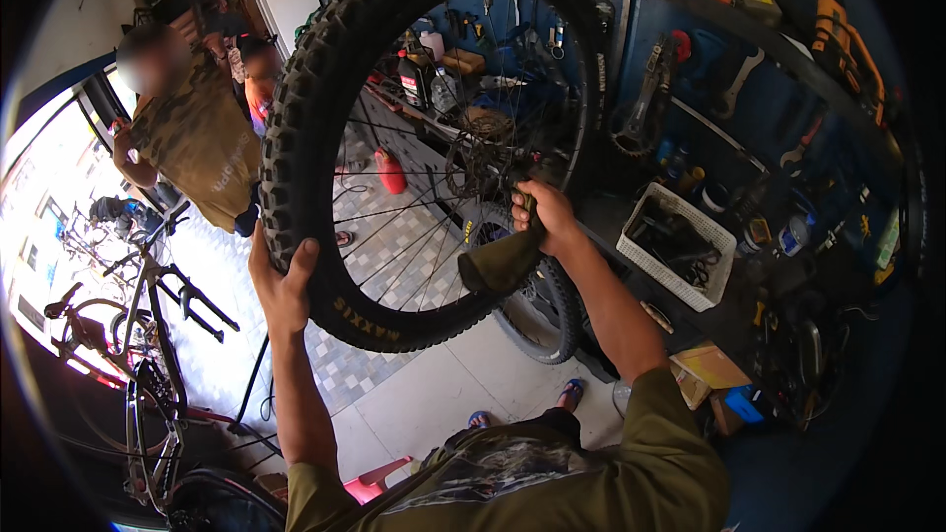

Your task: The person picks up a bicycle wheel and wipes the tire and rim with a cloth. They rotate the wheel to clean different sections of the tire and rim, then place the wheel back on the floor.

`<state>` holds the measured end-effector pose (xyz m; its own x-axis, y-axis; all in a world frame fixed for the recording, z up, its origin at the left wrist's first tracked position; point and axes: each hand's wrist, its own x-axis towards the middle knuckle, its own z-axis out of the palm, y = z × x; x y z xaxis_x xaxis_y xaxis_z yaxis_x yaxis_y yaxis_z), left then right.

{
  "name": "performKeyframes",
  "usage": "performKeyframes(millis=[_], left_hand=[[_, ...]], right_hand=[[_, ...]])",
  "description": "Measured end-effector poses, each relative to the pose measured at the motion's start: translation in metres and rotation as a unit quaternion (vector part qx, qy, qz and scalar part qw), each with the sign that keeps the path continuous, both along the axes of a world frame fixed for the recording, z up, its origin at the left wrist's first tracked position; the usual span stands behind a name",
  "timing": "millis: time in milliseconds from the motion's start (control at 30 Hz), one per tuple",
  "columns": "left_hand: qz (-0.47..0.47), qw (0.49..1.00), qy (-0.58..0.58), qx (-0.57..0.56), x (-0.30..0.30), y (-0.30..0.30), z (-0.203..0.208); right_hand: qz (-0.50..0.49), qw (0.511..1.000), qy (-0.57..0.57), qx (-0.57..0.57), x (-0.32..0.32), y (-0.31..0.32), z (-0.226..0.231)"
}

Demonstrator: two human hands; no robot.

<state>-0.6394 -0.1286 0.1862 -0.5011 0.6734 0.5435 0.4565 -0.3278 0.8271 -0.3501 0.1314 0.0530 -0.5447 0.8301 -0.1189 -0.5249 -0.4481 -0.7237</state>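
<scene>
A bicycle wheel (301, 123) with a knobby black tire is held up before me, tilted, its spokes spanning the middle of the view. My left hand (283, 286) grips the tire at its lower left, thumb on the near side and the fingers partly hidden behind. In my right hand (544, 220) is an olive-green rag (501, 264), bunched in closed fingers with a loose end hanging to the left. That hand is close to the wheel's hub (483, 177); whether the rag touches the hub I cannot tell.
A workbench at right carries a white basket (641, 256) of dark parts, with tools hung on the blue wall. Another bicycle wheel (562, 310) stands below the held one. At left are a bicycle frame (158, 305) and people (192, 128); a red bottle (391, 171) is beyond the spokes.
</scene>
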Motion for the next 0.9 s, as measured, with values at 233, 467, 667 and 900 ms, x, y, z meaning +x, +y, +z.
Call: performKeyframes(millis=[233, 467, 667, 900], left_hand=[[-0.008, 1.0, -0.016, -0.009, -0.008, -0.003, -0.01], [0.003, 1.0, 0.009, 0.016, -0.006, 0.003, -0.001], [0.015, 1.0, -0.019, -0.012, -0.007, 0.002, -0.003], [0.016, 1.0, -0.002, -0.008, -0.008, 0.003, -0.006]], right_hand=[[-0.258, 0.491, -0.488, 0.674, 0.02, 0.026, -0.027], [-0.205, 0.122, -0.476, 0.847, 0.041, 0.044, 0.061], [-0.266, 0.255, -0.548, 0.751, 0.041, 0.003, 0.039], [-0.139, 0.949, -0.188, 0.214, 0.037, -0.042, 0.004]])
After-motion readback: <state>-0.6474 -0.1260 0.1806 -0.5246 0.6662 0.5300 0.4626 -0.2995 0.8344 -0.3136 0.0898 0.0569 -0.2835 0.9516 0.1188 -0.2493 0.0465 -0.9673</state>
